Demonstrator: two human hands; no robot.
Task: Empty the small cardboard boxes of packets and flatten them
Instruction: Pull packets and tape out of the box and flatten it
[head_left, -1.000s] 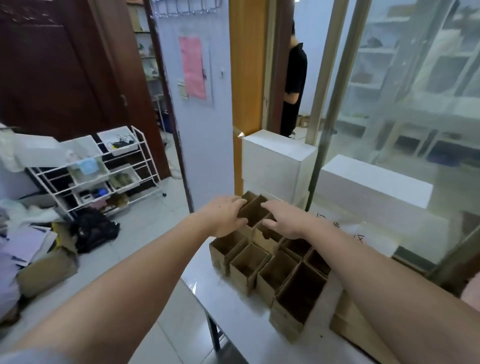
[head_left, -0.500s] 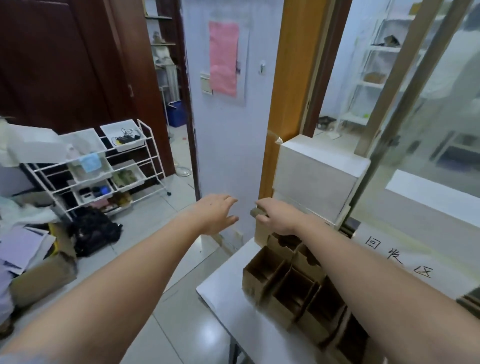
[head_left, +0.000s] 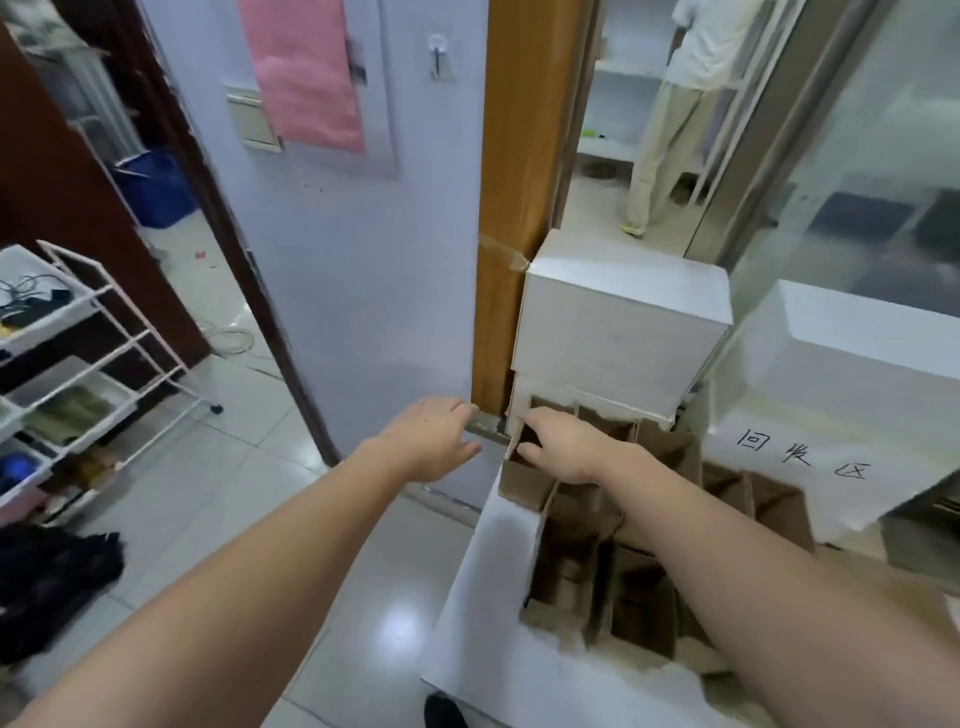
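Several small brown cardboard boxes (head_left: 644, 603) stand open-topped in a cluster on the white table (head_left: 483, 639). My right hand (head_left: 563, 441) reaches across them to the farthest box (head_left: 524, 480). Its thumb and fingers curl at that box's left wall, over the dark opening. My left hand (head_left: 431, 439) hovers beside the table's far left corner, fingers straight, touching nothing. My right forearm covers part of the cluster. I cannot make out packets inside the boxes.
A large white box (head_left: 623, 322) stands right behind the cluster, against a wooden door frame (head_left: 511, 182). Paper with handwritten characters (head_left: 800, 454) lies to the right. A wire rack (head_left: 88, 358) and black bag (head_left: 52, 587) sit on the floor, left. A person (head_left: 675, 104) stands beyond the doorway.
Both hands lay on the middle boxes a second ago. The left hand has come off to the left; the right has shifted to the farthest box. My view has moved closer.
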